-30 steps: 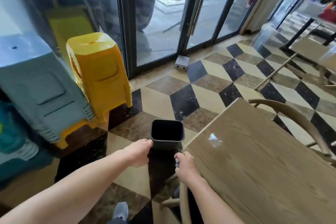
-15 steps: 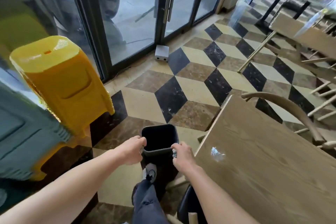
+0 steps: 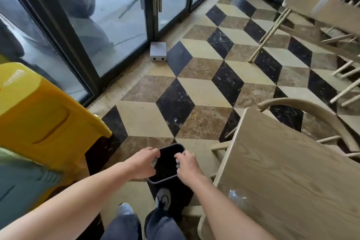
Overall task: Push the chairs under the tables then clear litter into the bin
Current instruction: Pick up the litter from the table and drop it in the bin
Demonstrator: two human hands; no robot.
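Down at the near edge, two legs in grey trousers (image 3: 136, 228) end in grey shoes (image 3: 163, 198) on the tiled floor (image 3: 194, 91). Just beyond the shoes stands the small black bin (image 3: 165, 163), open-topped, on the floor to the left of the desk (image 3: 288, 177). Both bare arms reach over it. The left hand (image 3: 143, 162) sits at the bin's left rim, its grip curled around a small clear crumpled scrap (image 3: 154, 161) held over the opening. The right hand (image 3: 188, 166) is at the right rim, its grip likewise closed on a bit of clear crumpled litter (image 3: 177, 162). On the desk's near left part lies another piece of clear crumpled wrapper (image 3: 236, 198). A curved-back wooden chair (image 3: 303, 111) is tucked against the desk's far side, and part of a second chair (image 3: 218, 165) shows at the desk's left edge beside the bin. To the left, near, stands a stack of yellow plastic stools (image 3: 44, 119), with a grey-green stack (image 3: 23, 181) nearer still. Farther off, a small grey box (image 3: 158, 52) sits on the floor at the foot of the glass doors (image 3: 120, 15). At far right a second wooden desk (image 3: 331, 11) stands with more chair legs around it
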